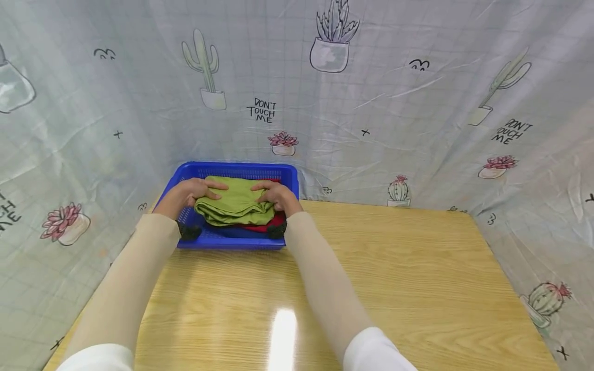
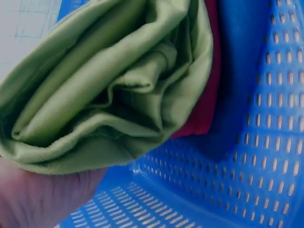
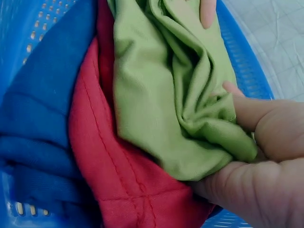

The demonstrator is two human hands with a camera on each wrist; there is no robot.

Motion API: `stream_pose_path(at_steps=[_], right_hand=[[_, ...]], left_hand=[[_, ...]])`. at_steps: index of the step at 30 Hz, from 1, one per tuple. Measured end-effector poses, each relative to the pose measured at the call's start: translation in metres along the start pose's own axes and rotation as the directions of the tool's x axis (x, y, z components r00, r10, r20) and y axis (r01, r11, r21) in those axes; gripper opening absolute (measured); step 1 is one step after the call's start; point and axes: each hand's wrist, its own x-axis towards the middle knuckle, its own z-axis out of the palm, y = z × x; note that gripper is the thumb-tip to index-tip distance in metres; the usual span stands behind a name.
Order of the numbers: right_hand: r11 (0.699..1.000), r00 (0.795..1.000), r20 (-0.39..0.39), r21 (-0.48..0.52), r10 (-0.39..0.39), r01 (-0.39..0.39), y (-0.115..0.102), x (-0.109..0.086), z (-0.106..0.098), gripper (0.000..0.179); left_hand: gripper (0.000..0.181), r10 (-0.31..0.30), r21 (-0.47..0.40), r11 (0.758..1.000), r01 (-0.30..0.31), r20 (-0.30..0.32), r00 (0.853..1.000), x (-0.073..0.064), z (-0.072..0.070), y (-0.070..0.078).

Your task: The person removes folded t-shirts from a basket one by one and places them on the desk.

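A folded green cloth [image 1: 235, 195] is gripped at its two ends, low inside the blue plastic basket [image 1: 232, 243]. My left hand [image 1: 197, 189] holds the left end, fingers over the top and the thumb side partly hidden. At the other end my right hand [image 1: 277, 196] pinches the fold, its thumb beneath and fingers on top in the right wrist view. Under the green cloth lies a red cloth [image 3: 107, 142] with a stitched seam. Below that, a blue cloth [image 3: 42, 104] shows along the basket's near side.
The basket stands at the back left of a wooden table [image 1: 394, 278], close to a printed curtain [image 1: 371, 103]. This curtain hangs behind the table and along both sides. Black wrist straps [image 1: 189, 232] overlap the basket's front in the head view.
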Motion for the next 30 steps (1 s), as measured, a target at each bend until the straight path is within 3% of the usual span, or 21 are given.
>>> stream_pose_path(at_steps=[10, 20, 26, 30], right_hand=[[0.999, 0.998, 0.030, 0.021, -0.046, 0.045, 0.005, 0.001, -0.001, 0.047], [0.999, 0.999, -0.007, 0.028, -0.033, 0.033, -0.005, -0.008, -0.016, 0.041], [0.991, 0.991, -0.036, 0.018, -0.130, 0.131, -0.018, -0.020, -0.026, 0.040], [0.980, 0.980, -0.035, 0.028, -0.195, 0.196, -0.022, -0.031, -0.034, 0.041]], left_hand=[[0.051, -0.025, 0.006, 1.000, 0.025, -0.043, 0.999, -0.005, 0.003, 0.006], [0.052, 0.039, -0.126, 0.991, -0.051, -0.093, 0.995, -0.025, 0.005, 0.013], [0.058, 0.089, -0.327, 0.935, -0.137, -0.158, 0.983, -0.038, 0.014, 0.021], [0.057, 0.159, -0.345, 0.911, -0.225, -0.210, 0.965, -0.047, 0.024, 0.023]])
